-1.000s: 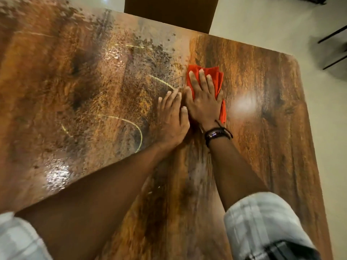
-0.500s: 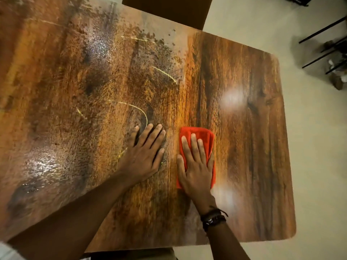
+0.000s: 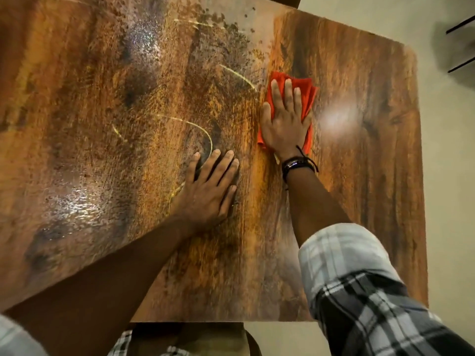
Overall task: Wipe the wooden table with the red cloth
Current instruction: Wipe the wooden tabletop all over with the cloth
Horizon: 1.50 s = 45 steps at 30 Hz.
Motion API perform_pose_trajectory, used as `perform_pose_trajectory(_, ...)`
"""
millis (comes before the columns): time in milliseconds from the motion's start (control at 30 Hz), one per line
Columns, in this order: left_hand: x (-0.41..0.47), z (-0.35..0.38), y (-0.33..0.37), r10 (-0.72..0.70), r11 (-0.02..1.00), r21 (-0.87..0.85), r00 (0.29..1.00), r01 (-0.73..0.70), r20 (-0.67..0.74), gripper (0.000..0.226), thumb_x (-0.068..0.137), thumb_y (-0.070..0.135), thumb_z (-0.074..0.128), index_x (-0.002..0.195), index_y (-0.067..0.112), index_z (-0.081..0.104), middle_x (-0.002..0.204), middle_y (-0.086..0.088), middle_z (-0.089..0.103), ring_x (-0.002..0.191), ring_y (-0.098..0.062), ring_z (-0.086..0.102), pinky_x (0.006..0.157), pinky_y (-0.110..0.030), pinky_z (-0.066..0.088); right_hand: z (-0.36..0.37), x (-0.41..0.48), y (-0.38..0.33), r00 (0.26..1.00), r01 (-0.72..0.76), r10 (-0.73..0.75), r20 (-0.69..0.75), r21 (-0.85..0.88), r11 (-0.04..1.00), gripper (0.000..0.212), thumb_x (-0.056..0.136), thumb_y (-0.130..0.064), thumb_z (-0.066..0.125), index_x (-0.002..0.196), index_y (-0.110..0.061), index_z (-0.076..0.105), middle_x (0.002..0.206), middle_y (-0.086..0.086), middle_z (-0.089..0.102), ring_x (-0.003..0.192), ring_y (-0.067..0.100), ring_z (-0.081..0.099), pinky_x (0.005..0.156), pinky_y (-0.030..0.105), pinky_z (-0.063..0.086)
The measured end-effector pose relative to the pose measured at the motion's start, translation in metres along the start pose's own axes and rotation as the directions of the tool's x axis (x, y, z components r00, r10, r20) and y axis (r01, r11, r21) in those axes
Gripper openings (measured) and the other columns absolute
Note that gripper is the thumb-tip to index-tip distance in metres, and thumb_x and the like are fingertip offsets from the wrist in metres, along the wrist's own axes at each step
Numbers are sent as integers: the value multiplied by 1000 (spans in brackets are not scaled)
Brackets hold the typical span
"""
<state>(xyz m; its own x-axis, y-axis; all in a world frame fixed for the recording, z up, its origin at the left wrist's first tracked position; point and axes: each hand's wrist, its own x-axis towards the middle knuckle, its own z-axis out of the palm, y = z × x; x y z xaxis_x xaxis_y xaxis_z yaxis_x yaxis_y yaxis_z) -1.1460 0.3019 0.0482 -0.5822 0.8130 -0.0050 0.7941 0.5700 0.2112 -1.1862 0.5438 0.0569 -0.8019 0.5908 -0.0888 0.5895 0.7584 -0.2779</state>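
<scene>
While straight fingers of the right hand pressed the red cloth onto the tabletop, left hand flat, wiping appeared mid-pass, speckled residue due next.

Glossy wood-grain bench, smooth and mirror-bright at right, dull, speckled and wet-looking with pale streaks at upper left. Soft, matt red cloth, folded. Woven plaid fabric sleeve; dark corded wristband.
</scene>
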Motion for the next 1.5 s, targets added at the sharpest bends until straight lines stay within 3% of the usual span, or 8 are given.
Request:
perform_pose_trajectory(233,-2,-2,5,-11,1000,-12,1000,10,-24,59,104,41,24,155,12,32,163,-8,29,152,-28,21,121,-56,11,3,-111,3,998,58,-58,-5,11,998,60,103,-46,29,160,-34,12,169,-6,3,156,15,0,120,58,-3)
perform_pose_trajectory(467,0,-3,5,-2,1000,-19,1000,2,-22,59,103,40,24,154,11,33,162,-10,29,151,-30,22,122,-56,9,10,-285,14,992,8,-4,128,-35,999,60,103,-50,24,158,-41,2,168,-11,-5,155,11,-9,121,60,2)
perform_pose_trajectory(600,1,-3,4,-4,1000,-20,1000,4,-4,60,103,40,23,155,11,30,163,-11,27,152,-31,20,122,-57,9,11,-248,6,996,-5,6,93,-4,1000,58,104,-51,22,158,-42,5,168,-11,-4,154,11,-11,122,58,-2)
perform_pose_trajectory(733,1,-3,4,-9,999,-44,1000,9,2,60,102,39,23,155,11,29,164,-9,26,152,-30,19,122,-57,8,17,-172,-10,1000,-20,20,-13,4,1000,56,105,-47,30,159,-38,15,169,-6,7,156,15,1,122,60,2)
perform_pose_trajectory(867,0,-3,5,-18,998,-64,1000,18,-7,59,102,38,24,156,13,29,164,-7,25,152,-29,19,122,-55,5,19,-134,-16,999,-27,27,-21,3,1000,57,104,-47,30,159,-36,16,168,-4,9,156,18,5,121,60,3)
perform_pose_trajectory(1133,-2,-6,7,-11,998,-68,1000,11,1,58,103,39,25,156,14,28,164,-6,24,152,-28,18,122,-55,8,24,-259,-1,998,-18,16,-58,-32,999,59,103,-46,35,159,-34,20,168,-4,13,156,15,6,123,55,7)
perform_pose_trajectory(1367,-4,-8,4,0,994,-109,1000,0,3,58,104,39,24,155,12,30,164,-7,26,152,-29,18,121,-58,10,-1,-338,95,929,-351,348,-123,-9,936,60,101,-50,26,159,-32,22,168,-4,14,155,18,9,119,61,17)
perform_pose_trajectory(1500,-4,-9,3,0,993,-121,1000,2,18,59,103,39,24,156,12,28,165,-7,23,153,-29,15,121,-58,7,0,-329,92,880,-465,462,-112,2,885,63,101,-51,16,160,-31,13,168,-3,7,156,20,5,121,61,13)
